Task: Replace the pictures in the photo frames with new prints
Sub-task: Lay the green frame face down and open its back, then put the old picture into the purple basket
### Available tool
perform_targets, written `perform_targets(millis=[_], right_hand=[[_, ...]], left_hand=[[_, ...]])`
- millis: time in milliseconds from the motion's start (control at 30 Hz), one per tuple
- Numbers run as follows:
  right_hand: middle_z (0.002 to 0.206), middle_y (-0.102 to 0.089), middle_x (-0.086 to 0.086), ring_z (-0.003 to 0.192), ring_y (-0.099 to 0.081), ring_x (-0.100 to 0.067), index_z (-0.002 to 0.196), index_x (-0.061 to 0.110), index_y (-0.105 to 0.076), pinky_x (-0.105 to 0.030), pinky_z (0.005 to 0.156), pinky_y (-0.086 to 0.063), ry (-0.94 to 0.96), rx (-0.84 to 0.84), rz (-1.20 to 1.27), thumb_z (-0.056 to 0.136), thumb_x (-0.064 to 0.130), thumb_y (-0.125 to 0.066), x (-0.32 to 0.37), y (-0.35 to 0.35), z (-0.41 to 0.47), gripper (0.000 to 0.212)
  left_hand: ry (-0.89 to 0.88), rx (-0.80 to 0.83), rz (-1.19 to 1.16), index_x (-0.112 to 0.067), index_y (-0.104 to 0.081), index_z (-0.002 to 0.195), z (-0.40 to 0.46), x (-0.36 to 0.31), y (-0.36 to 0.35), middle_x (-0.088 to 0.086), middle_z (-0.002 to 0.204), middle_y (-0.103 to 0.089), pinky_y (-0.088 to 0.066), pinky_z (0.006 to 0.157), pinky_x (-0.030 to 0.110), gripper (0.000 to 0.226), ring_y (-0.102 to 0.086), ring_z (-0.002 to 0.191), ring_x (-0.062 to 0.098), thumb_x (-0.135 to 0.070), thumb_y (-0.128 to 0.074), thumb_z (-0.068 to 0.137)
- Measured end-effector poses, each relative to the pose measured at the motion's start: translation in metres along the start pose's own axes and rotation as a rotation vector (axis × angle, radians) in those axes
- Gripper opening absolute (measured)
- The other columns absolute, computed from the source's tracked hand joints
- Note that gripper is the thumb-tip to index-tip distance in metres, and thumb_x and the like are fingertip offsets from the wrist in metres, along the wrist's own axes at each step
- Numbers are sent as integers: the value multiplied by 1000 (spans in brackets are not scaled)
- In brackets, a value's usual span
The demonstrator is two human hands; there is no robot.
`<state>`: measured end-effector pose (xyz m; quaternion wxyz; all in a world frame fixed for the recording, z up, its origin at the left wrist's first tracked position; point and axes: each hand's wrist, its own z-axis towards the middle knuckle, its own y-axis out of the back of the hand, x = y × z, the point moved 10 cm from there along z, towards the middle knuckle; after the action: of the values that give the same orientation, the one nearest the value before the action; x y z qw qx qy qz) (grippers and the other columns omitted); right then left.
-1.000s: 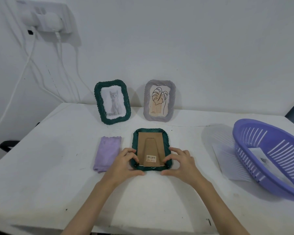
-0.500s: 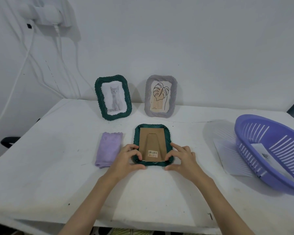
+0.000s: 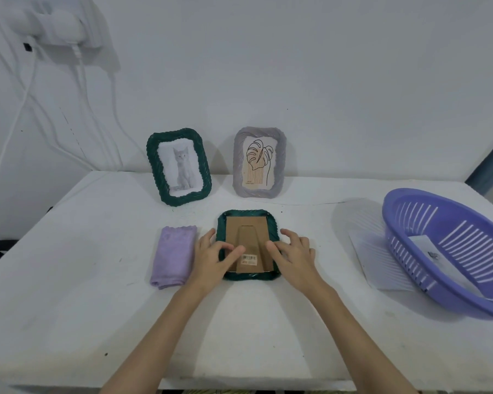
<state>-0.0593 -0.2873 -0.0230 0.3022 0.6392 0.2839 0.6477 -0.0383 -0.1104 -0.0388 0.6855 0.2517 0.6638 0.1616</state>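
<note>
A dark green frame (image 3: 247, 214) lies face down at the middle of the white table (image 3: 69, 280), its brown cardboard backing (image 3: 246, 231) with stand and barcode sticker facing up. My left hand (image 3: 212, 258) rests on the frame's left rim, thumb pressing the backing near the sticker. My right hand (image 3: 295, 255) lies on the right rim, fingertips touching the backing's right edge. Two frames stand at the back: a green one with a cat picture (image 3: 180, 166) and a grey one with a leaf drawing (image 3: 258, 163).
A folded lilac cloth (image 3: 172, 255) lies just left of my left hand. A purple slotted basket (image 3: 410, 211) holding a print (image 3: 431, 250) sits at the right, with a white sheet (image 3: 372, 257) partly under it. White cables and a socket (image 3: 60, 24) hang on the wall at left.
My thumbs and fingertips have slid from the frame's lower corners inward onto the cardboard backing. The frame itself stays in place.
</note>
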Motion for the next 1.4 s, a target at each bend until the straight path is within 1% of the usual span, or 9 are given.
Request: perform_targets(millis=[167,300,500,600,700,933,1133,1300,1400], right_hand=[[146,-30,6,132,-19,-17,103,34,-67,-33,101,-13,-54,17,131,94,42,-41,-4,-10,0,29],[143,-32,7,130,-22,-16,99,42,-64,-28,97,-11,10,-59,174,91,26,-53,0,0,-6,21],[127,-46,9,117,-32,-13,101,48,-58,-31,99,-21,19,-98,210,92,14,-47,-3,7,-2,37],[110,-55,2,104,-40,-17,125,44,-47,-33,86,-26,-109,-142,79,93,20,-46,-22,18,9,40],[93,-56,5,102,-46,-19,127,39,-50,-34,83,-25,-187,-63,-33,92,33,-51,-31,14,22,36],[79,-57,8,84,-52,-15,121,35,-58,-32,76,-22,-204,-58,-70,93,21,-49,-39,20,28,32],[95,-68,3,92,-57,-17,107,37,-65,-32,76,-22,-284,-117,-120,94,20,-41,-60,39,21,32],[96,-58,6,97,-55,-18,96,34,-67,-36,80,-26,-336,-209,-142,74,55,-65,-56,37,18,31],[99,-62,4,97,-55,-20,85,30,-70,-35,77,-25,-353,-283,-120,66,52,-73,-55,38,19,30]], left_hand=[[21,-116,67,-21,-67,95,2,1,4,2,146,-31,-17,112,36,34,-18,136,21,-34,-79,67],[-55,-148,-1,-31,-58,88,0,-7,8,-3,119,-46,-30,100,30,39,-35,121,22,-28,-85,59],[-113,-38,-146,-37,-42,129,8,-12,0,-1,123,-53,-46,93,38,90,-48,111,20,-25,-89,53],[-91,-21,-273,-30,-42,132,7,-16,5,-6,121,-51,-52,88,33,90,-50,111,15,-11,-86,57],[-66,-23,-353,-29,-41,132,6,-14,14,-2,119,-52,-50,82,22,90,-51,108,12,-6,-85,57],[67,-30,-510,-30,-44,129,9,17,50,3,121,-56,-49,95,44,87,-56,111,20,-2,-83,57],[105,30,-305,-21,-37,137,13,30,62,1,124,-45,-46,99,42,87,-48,117,22,-6,-81,63],[60,71,19,-13,-38,137,17,29,52,5,126,-47,-38,93,24,82,-45,109,17,-23,-80,68],[24,106,295,-12,-46,131,17,23,46,5,121,-53,-36,90,27,71,-43,110,21,-41,-74,72]])
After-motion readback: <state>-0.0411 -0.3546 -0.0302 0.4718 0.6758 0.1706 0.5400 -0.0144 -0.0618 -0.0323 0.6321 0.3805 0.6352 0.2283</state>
